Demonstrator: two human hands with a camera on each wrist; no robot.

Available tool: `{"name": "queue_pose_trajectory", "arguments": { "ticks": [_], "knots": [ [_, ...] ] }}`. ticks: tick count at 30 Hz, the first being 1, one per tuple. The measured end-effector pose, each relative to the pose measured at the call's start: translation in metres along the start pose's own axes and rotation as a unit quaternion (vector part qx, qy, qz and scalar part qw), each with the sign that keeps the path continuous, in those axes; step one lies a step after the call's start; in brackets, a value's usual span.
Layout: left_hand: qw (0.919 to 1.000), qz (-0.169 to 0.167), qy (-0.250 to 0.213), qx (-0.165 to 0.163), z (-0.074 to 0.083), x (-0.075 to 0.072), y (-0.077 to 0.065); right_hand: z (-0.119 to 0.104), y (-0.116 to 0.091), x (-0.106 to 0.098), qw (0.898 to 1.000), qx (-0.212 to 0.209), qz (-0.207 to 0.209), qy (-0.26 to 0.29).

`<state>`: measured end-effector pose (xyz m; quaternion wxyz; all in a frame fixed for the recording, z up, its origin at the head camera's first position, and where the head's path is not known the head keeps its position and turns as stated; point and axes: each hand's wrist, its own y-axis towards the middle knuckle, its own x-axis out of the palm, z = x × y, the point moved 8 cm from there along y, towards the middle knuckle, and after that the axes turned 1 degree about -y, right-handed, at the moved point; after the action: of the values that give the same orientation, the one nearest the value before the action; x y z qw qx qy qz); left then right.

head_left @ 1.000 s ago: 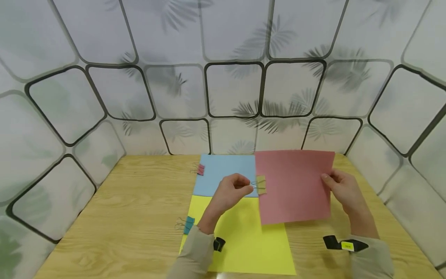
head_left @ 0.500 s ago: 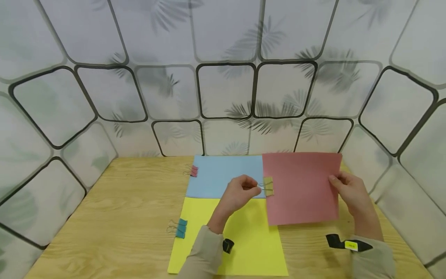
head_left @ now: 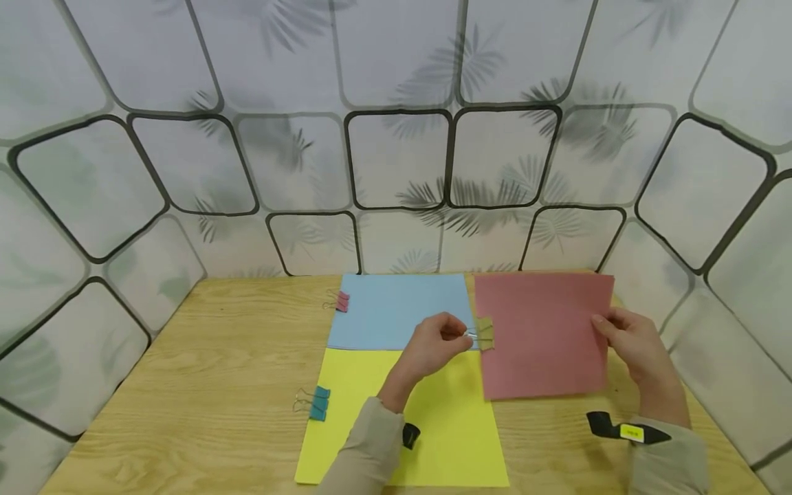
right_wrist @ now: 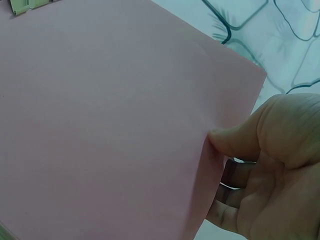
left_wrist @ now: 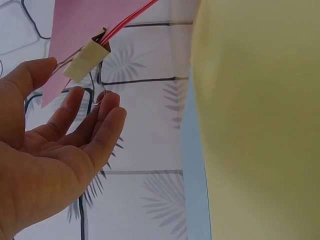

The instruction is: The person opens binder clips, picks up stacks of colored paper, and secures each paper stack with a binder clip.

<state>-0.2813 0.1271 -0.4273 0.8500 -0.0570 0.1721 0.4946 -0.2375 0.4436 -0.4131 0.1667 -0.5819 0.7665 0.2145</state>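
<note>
A stack of pink paper (head_left: 544, 337) is held up over the right side of the table. My right hand (head_left: 637, 347) pinches its right edge, thumb in front and fingers behind. On the left edge sits a yellow binder clip (head_left: 486, 333), and my left hand (head_left: 433, 347) grips its wire handles. In the left wrist view the clip (left_wrist: 87, 61) clasps several sheets, with the thumb on one handle and fingertips at the other. The right wrist view shows the thumb pressed on the pink sheet (right_wrist: 125, 115).
Blue paper (head_left: 396, 309) with a pink binder clip (head_left: 342, 301) lies at the back of the wooden table (head_left: 229, 385). In front of it lies yellow paper (head_left: 452, 440) with a teal binder clip (head_left: 319, 403). A patterned wall covering (head_left: 402, 240) rises behind.
Both hands have shifted to the right in the head view, carrying the clipped pink paper. The head view has also turned a little to the right, so the table things appear further left.
</note>
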Motion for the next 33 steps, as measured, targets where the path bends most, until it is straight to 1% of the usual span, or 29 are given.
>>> {"name": "queue_pose_trajectory", "arguments": {
  "ticks": [5,10,14,19,25,29,33],
  "knots": [
    [0.9999,-0.004,0.011,-0.005,-0.003,0.008,0.002,0.006,0.0,-0.002,1.0,0.004,0.004,0.005],
    [0.9999,-0.008,0.015,-0.003,-0.003,0.014,0.004,0.012,-0.001,-0.005,1.0,0.012,0.013,0.0],
    [0.9997,-0.015,0.018,0.003,-0.002,0.021,0.006,0.017,-0.002,-0.01,0.999,0.018,0.024,-0.01],
    [0.9994,-0.021,0.029,0.006,-0.002,0.029,0.011,0.023,-0.003,-0.013,0.999,0.027,0.023,-0.018],
    [0.999,-0.021,0.035,0.018,0.0,0.037,0.017,0.033,-0.003,-0.014,0.997,0.052,0.029,-0.043],
    [0.9988,-0.025,0.038,0.021,0.0,0.043,0.021,0.039,-0.002,-0.016,0.995,0.066,0.047,-0.051],
    [0.9989,-0.033,0.031,0.014,-0.004,0.049,0.023,0.045,0.0,-0.015,0.994,0.075,0.064,-0.054]
  ]
}}
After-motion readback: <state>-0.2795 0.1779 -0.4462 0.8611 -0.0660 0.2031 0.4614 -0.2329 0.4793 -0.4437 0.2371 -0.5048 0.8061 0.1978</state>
